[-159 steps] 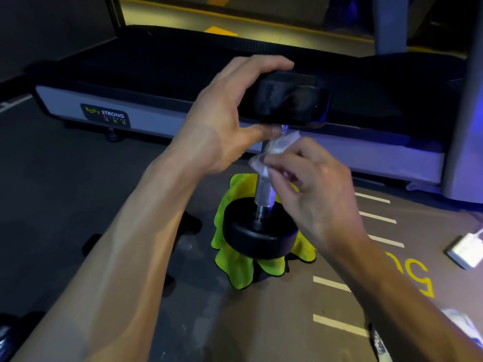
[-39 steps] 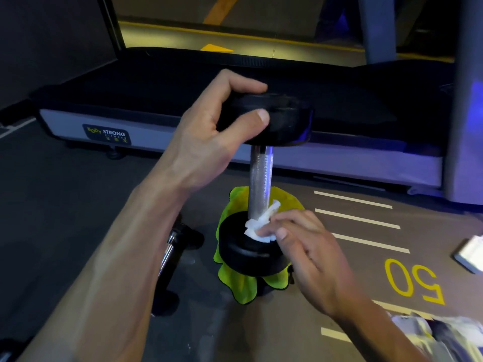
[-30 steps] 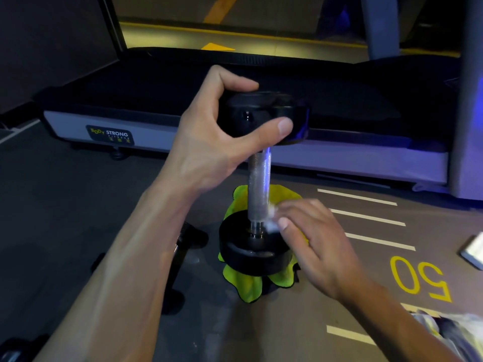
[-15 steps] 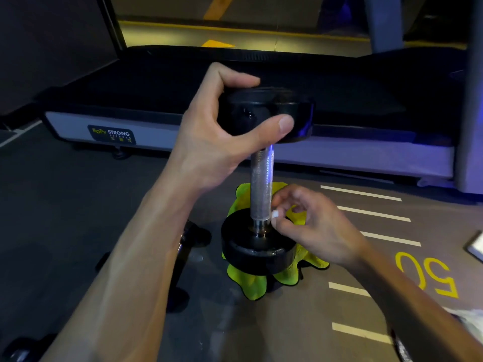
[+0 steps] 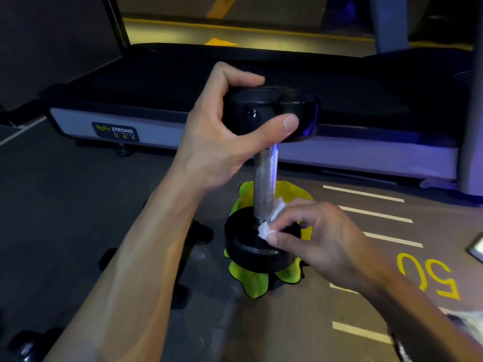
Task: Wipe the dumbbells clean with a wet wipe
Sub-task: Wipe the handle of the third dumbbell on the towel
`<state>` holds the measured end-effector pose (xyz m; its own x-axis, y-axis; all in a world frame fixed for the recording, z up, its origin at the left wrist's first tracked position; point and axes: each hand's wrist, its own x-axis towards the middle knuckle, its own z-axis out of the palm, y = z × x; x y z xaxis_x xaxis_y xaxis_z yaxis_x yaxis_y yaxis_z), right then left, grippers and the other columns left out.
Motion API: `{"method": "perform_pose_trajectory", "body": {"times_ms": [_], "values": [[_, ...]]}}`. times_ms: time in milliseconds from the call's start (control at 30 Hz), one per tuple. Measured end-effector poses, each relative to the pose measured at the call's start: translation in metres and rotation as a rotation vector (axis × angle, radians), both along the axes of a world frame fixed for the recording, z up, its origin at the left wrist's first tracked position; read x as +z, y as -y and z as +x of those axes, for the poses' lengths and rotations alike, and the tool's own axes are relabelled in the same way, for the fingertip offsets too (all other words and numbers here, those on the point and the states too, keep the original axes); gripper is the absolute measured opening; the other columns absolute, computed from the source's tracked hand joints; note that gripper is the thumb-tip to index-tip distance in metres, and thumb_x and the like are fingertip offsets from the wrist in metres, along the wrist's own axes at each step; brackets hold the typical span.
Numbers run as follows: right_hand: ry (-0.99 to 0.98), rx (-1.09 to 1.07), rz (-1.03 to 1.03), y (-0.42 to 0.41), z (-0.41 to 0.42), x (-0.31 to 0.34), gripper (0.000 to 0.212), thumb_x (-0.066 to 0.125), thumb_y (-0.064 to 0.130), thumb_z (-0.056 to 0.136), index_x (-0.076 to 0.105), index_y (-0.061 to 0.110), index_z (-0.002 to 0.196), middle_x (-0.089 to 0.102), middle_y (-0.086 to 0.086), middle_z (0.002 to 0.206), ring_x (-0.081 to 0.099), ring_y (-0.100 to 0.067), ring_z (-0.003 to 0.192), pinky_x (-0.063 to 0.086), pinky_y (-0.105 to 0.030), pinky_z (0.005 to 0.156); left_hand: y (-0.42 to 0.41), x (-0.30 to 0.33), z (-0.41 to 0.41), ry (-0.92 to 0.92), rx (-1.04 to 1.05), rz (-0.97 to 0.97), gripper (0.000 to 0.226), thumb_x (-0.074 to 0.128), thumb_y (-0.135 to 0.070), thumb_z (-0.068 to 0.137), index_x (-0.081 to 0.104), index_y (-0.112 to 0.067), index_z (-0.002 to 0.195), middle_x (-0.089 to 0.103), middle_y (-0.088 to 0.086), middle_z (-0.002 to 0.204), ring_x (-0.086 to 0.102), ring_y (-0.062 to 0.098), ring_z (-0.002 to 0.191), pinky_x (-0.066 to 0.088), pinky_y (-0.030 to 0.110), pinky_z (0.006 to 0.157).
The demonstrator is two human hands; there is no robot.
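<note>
Gym floor (image 5: 78, 205), yellow cloth (image 5: 251, 280): dumbbell (image 5: 264, 184) on end, axis vertical, top head clasped by left hand (image 5: 222, 137); right hand (image 5: 321, 239) fingers (image 5: 277, 237) pinching wet wipe (image 5: 266, 229) at handle base, lower head directly beneath.

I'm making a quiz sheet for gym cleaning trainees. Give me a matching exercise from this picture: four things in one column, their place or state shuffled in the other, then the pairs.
Things:
1. left hand
2. right hand
3. yellow-green cloth
4. dumbbell

Place or state:
A. stands upright on one end
B. pinches the white wet wipe at the foot of the handle
C. lies on the floor under the lower weight
D. grips the top weight

Pairs: 1-D, 2-B, 3-C, 4-A
</note>
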<state>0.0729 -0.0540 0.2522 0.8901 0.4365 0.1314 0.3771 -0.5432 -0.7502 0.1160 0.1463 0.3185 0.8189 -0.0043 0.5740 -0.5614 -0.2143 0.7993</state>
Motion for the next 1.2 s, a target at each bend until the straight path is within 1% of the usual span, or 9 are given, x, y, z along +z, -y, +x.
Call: {"method": "perform_pose_trajectory", "body": {"times_ms": [133,233,400,600,667,800,967,1033,1200], "values": [[0.055,-0.046,-0.023,-0.011,0.009,0.0,0.006,0.086,0.027,0.082,0.082,0.031,0.082,0.07,0.013,0.079,0.064,-0.007,0.079,0.045,-0.015,0.068,0.003,-0.001,0.0,0.012,-0.014,0.005,0.056,0.086,-0.037,0.078,0.055,-0.011,0.117,0.068,0.0,0.113,0.068,0.023,0.104,0.055,0.032,0.09],[0.235,-0.085,0.028,-0.018,0.011,0.001,0.003,0.083,0.025,0.085,0.083,0.028,0.086,0.068,0.008,0.08,0.063,-0.011,0.075,0.049,-0.024,0.069,0.004,0.0,0.002,0.018,-0.012,0.001,0.054,0.086,-0.034,0.08,0.055,-0.01,0.117,0.066,-0.002,0.11,0.067,0.013,0.1,0.054,0.028,0.088],[0.557,-0.161,0.09,-0.026,0.01,-0.01,0.004,0.076,0.023,0.094,0.076,0.019,0.096,0.06,0.007,0.091,0.057,-0.007,0.075,0.048,-0.022,0.068,0.004,-0.001,0.002,0.018,-0.026,0.006,0.053,0.086,-0.03,0.081,0.054,-0.009,0.117,0.065,-0.001,0.109,0.065,0.011,0.098,0.054,0.028,0.086],[0.233,-0.006,0.056,-0.009,0.01,-0.009,0.014,0.08,0.011,0.085,0.079,0.025,0.087,0.06,0.007,0.089,0.063,-0.013,0.078,0.054,-0.03,0.072,0.005,-0.001,0.001,0.016,-0.021,0.008,0.053,0.087,-0.031,0.081,0.055,-0.01,0.117,0.066,-0.003,0.109,0.066,0.01,0.099,0.054,0.028,0.086],[0.27,-0.06,0.111,-0.011,0.018,0.008,0.015,0.079,0.011,0.084,0.077,0.025,0.083,0.062,0.003,0.089,0.065,-0.013,0.078,0.056,-0.037,0.074,0.005,-0.001,0.002,0.015,-0.023,0.011,0.052,0.086,-0.029,0.082,0.054,-0.009,0.118,0.065,-0.003,0.109,0.066,0.009,0.099,0.054,0.027,0.086],[0.409,-0.238,0.301,-0.021,0.02,0.016,0.013,0.078,0.005,0.085,0.07,0.015,0.084,0.06,-0.001,0.089,0.065,-0.015,0.083,0.055,-0.025,0.076,0.007,-0.001,0.004,0.019,-0.022,0.015,0.052,0.086,-0.03,0.083,0.053,-0.009,0.118,0.065,-0.003,0.111,0.066,0.009,0.1,0.054,0.028,0.086],[0.263,-0.106,0.144,-0.017,0.002,-0.023,0.014,0.084,0.01,0.082,0.074,0.02,0.081,0.058,0.005,0.084,0.06,-0.013,0.078,0.051,-0.022,0.07,0.006,-0.002,0.004,0.014,-0.014,-0.006,0.052,0.086,-0.032,0.081,0.054,-0.011,0.117,0.066,-0.004,0.11,0.067,0.009,0.1,0.056,0.029,0.088],[0.362,-0.09,0.115,-0.02,0.009,-0.013,0.011,0.079,0.01,0.085,0.072,0.017,0.081,0.057,0.003,0.081,0.059,-0.013,0.073,0.051,-0.03,0.067,0.005,-0.001,0.004,0.018,-0.009,-0.001,0.053,0.085,-0.034,0.081,0.054,-0.012,0.117,0.066,-0.004,0.111,0.067,0.01,0.101,0.056,0.029,0.088],[0.595,-0.31,0.233,-0.034,0.018,0.008,0.005,0.072,0.009,0.089,0.071,0.013,0.085,0.058,0.001,0.086,0.056,-0.011,0.075,0.042,-0.017,0.068,0.009,0.0,0.003,0.008,-0.012,0.017,0.053,0.084,-0.037,0.08,0.054,-0.013,0.117,0.066,-0.006,0.109,0.068,0.013,0.101,0.057,0.032,0.088]]}}
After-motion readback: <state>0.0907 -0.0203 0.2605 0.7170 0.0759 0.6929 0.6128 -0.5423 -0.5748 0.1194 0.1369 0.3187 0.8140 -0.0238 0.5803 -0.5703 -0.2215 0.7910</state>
